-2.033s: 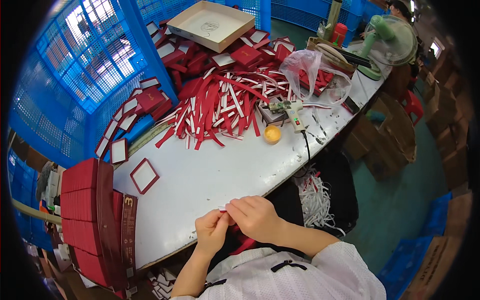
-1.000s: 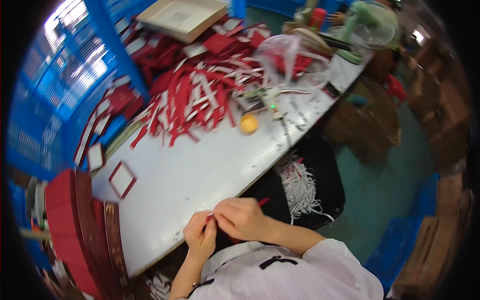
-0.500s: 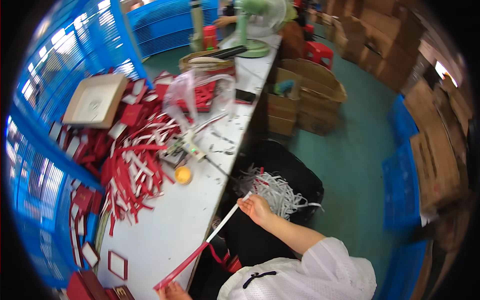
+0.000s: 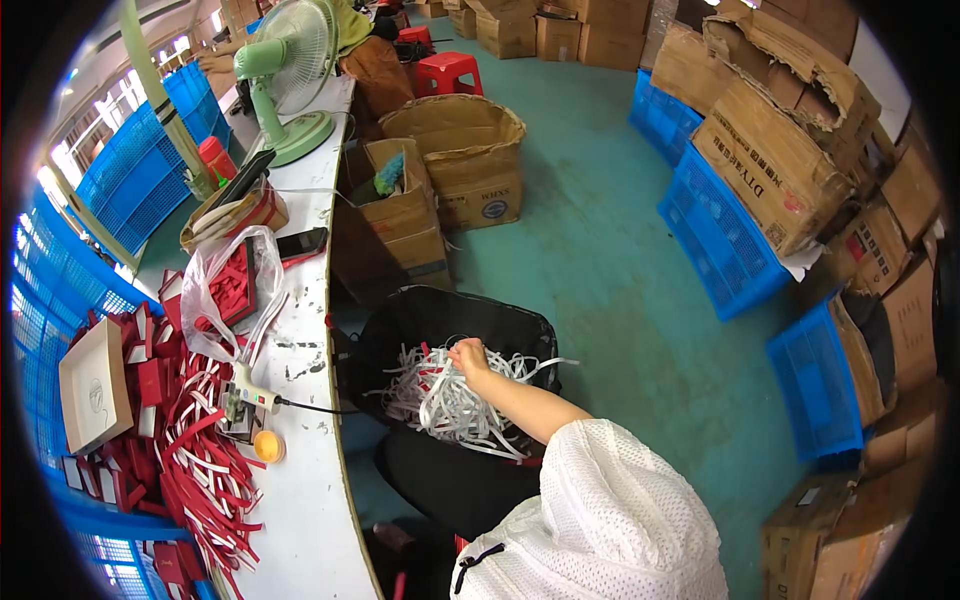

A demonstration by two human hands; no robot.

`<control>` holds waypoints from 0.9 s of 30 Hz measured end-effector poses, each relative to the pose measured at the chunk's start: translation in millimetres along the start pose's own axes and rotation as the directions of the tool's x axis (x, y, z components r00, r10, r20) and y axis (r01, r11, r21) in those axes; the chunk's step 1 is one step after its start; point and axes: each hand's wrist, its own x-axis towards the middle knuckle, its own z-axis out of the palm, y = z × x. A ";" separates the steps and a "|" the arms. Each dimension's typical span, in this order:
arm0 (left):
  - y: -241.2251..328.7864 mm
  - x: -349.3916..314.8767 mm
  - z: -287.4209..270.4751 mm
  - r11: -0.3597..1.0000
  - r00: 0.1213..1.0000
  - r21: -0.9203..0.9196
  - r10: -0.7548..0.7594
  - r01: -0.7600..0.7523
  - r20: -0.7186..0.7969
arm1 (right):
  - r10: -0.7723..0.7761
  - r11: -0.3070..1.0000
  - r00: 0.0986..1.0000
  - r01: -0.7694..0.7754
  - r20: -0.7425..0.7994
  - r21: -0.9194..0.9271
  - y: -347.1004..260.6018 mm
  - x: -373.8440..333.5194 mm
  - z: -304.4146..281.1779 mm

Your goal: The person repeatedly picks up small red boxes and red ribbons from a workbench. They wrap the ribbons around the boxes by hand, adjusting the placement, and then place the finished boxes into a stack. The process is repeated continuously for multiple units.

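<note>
My right hand (image 4: pixel 467 360) reaches over a black-lined bin (image 4: pixel 535 322) heaped with curled white paper strips (image 4: pixel 465 408). Its fingers are curled closed just above the strips; whether one is between them cannot be made out. A few red bits show among the white. My left hand is out of view. On the white table (image 4: pixel 305 500) to the left lies a large pile of red and white strips (image 4: pixel 200 470). Beside the pile are a white glue gun (image 4: pixel 252 390) with a black cord and a small pot of yellow stuff (image 4: pixel 268 446).
Red boxes (image 4: pixel 152 382) and a pale tray (image 4: pixel 95 385) crowd the table's left side. Further along are a plastic bag (image 4: pixel 215 290), a phone (image 4: pixel 302 242) and a green fan (image 4: pixel 285 60). Open cartons (image 4: pixel 460 140) stand beyond the bin; blue crates (image 4: pixel 715 235) line the right.
My right hand has moved from the table edge to over the bin; the white strip no longer stretches toward my left hand. My left hand has left the view, which has swung right.
</note>
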 end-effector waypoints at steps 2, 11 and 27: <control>-4.6 1.5 12.1 1.000 0.999 0.018 -0.022 0.021 0.035 | -0.009 0.999 0.997 0.013 0.082 -0.043 3.8 12.6 -9.3; -7.4 0.6 27.8 0.993 0.994 0.095 -0.074 0.066 0.081 | -0.400 0.632 0.916 0.253 -0.029 -0.733 23.6 -52.8 27.0; -10.6 15.3 -16.9 0.991 0.990 0.106 0.093 -0.082 -0.106 | -0.253 0.274 -0.419 0.833 0.872 0.480 -36.1 -335.5 112.3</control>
